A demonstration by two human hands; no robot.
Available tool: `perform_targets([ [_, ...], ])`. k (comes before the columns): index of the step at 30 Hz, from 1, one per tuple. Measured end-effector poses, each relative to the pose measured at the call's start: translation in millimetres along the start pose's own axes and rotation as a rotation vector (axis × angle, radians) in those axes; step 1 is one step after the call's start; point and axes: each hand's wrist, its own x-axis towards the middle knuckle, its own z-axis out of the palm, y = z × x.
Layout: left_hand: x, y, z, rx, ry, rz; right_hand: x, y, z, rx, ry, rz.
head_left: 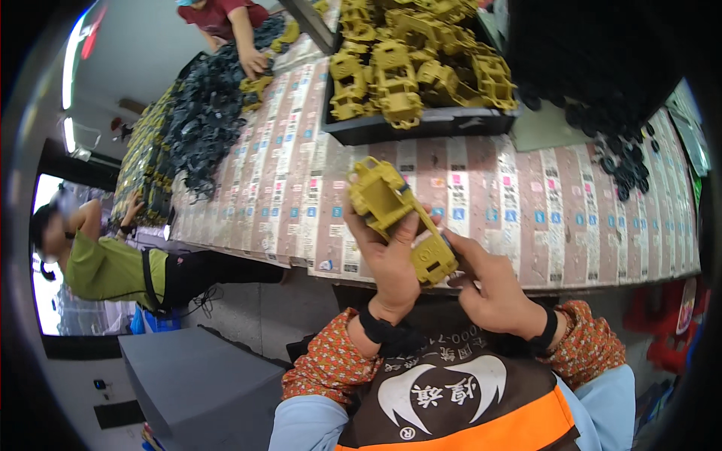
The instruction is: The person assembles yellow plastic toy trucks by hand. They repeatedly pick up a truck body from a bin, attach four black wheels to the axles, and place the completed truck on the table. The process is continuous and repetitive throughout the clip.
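A yellow plastic toy vehicle body [432, 254] is tilted over the near edge of the table, with a square opening at its far end. My left hand [391, 267] grips it from the left, thumb across its middle. Against its lower right side, my right hand [492, 282] is closed, with thumb and forefinger bent in close to the body. Something small and dark shows at those fingertips, too hidden to name. Beyond my hands, a black crate [421, 126] is heaped with similar yellow vehicle bodies [396, 79].
Paper strips cover the table [331, 192]. Small black wheels [626, 161] lie at the right. Dark plastic parts [207, 124] are piled at the far left. One person in a red shirt [218, 19] reaches in there; another in a green shirt [116, 263] stands left. A grey box [195, 376] sits lower left.
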Motion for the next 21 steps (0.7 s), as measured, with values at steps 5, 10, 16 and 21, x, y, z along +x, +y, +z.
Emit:
perform_targets([
  [5, -2, 11, -13, 0.018, 0.051, -0.01, 6, -6, 7, 0.026, -0.12, 0.06],
  [10, 11, 49, -50, 0.059, 0.081, -0.458, 26, -13, -10, 0.09, -0.344, 0.13],
  [16, 121, 90, -159, -0.021, 0.115, -0.745, 21, -18, -41, 0.233, -0.152, 0.345],
  [21, 283, 84, -245, -0.194, 0.054, -0.439, -10, -8, -62, 0.239, -0.058, 0.392],
])
